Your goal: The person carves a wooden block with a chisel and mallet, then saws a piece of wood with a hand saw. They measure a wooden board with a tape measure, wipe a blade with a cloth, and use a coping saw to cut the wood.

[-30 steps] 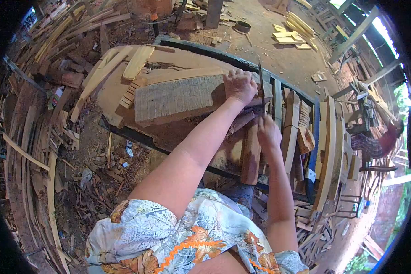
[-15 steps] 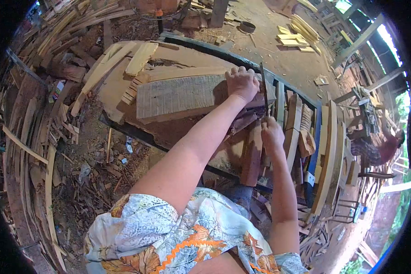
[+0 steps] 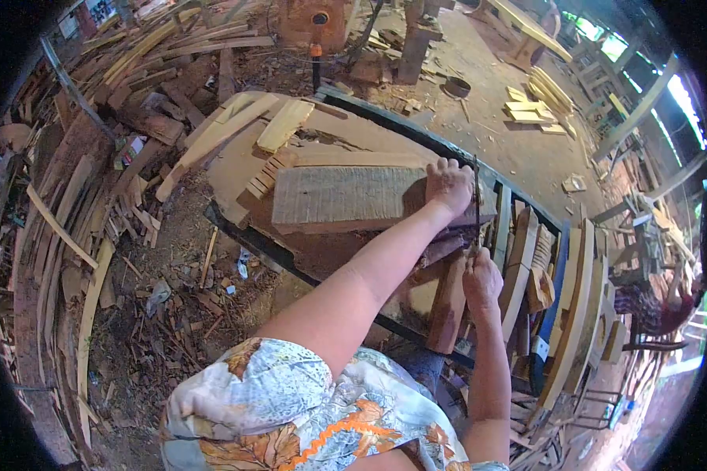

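A thick grey-brown wooden block (image 3: 346,192) lies on the worktable, its rough top face up. My left hand (image 3: 450,187) presses on the block near its right end, fingers curled over the far edge. In my right hand (image 3: 481,276), closed round the near end, is a long, thin, dark hand saw (image 3: 477,196). Its blade is seen almost edge-on and crosses the block's right end, just beside my left hand. How deep the blade sits in the wood cannot be made out. The saw's handle is mostly hidden by my fingers.
Pale wood strips (image 3: 287,125) lie behind the block. Several beams (image 3: 520,263) and curved pieces (image 3: 567,306) lean at the right of the dark table frame (image 3: 385,118). Scrap wood (image 3: 47,228) covers the ground at left. Another person (image 3: 672,314) is at far right.
The whole view has shifted, so the table and block appear lower and further right. My right hand and the saw have come slightly nearer my body; my left hand stays on the block.
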The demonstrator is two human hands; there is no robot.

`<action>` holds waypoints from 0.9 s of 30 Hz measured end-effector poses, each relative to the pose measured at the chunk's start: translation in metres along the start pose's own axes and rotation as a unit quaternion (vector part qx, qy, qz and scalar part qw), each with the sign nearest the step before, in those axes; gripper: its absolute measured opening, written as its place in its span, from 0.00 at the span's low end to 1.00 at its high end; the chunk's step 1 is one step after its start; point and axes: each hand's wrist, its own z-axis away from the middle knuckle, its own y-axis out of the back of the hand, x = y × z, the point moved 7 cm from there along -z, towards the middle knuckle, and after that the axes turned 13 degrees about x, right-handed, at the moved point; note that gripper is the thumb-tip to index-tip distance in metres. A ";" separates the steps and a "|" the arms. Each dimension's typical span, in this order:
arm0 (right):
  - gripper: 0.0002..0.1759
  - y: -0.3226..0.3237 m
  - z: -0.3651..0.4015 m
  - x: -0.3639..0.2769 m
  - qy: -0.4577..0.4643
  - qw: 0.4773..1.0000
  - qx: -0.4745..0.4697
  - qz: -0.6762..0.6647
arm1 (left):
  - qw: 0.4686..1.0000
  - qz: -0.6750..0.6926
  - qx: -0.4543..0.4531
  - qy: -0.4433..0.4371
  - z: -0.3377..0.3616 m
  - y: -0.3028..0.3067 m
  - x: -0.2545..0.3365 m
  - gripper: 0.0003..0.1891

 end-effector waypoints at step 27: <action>0.20 0.013 0.033 0.016 -0.075 0.995 -0.031 -0.056 | 0.996 -0.052 0.027 -0.065 -0.001 -0.003 0.009 0.08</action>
